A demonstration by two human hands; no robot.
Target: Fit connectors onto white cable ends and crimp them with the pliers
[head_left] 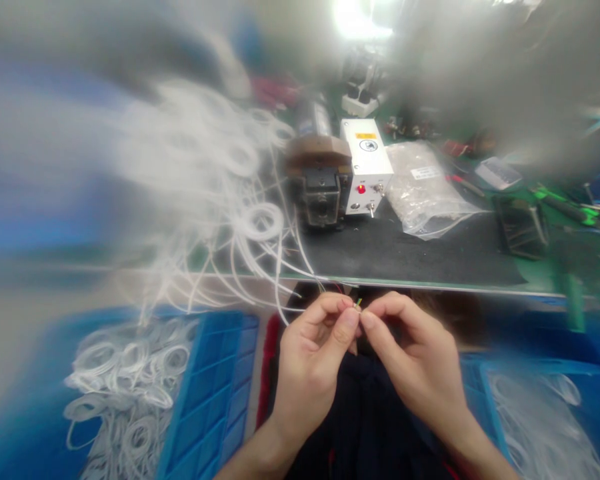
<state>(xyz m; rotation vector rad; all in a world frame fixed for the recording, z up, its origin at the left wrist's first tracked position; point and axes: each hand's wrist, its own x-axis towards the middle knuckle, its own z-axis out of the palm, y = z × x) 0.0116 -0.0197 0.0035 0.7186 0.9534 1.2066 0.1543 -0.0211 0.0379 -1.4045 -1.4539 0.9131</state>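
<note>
My left hand point(315, 360) and my right hand point(415, 353) meet just in front of the bench edge, fingertips nearly touching. Between the left thumb and index finger I pinch the end of a white cable point(293, 309), which runs off to the left toward the coils. Small coloured wires point(359, 302), green and yellow among them, stick out at the fingertips. The right thumb and index finger are pinched on these thin wires; their very tips are too small to make out. Past the hands stands a small machine point(323, 193) with a white control box point(367, 167) whose red light is lit.
Coiled white cables point(263, 223) pile up on the bench's left and hang over its edge. A blue crate point(205, 387) with more coils stands at lower left, another blue crate point(495, 413) at lower right. A clear plastic bag point(425, 193) and green-handled pliers point(565, 203) lie right of the machine.
</note>
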